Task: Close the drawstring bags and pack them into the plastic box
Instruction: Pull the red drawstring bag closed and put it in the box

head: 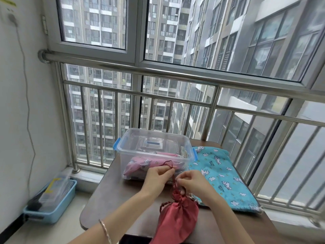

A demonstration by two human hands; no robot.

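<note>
I've got left grip and right grip each pinching the dark red cord just above the red bag — neck gathered, lying on the surface near me. Plastic box just behind it — pink bag inside, blue bag flat alongside.

A dark brown surface stood against a steel railing beneath a grey-framed window. Tower blocks filled the view outside. On the floor at left, a light blue tray held what appeared to be flat plastic cases. A grey cable hung down the white wall from a plug.
</note>
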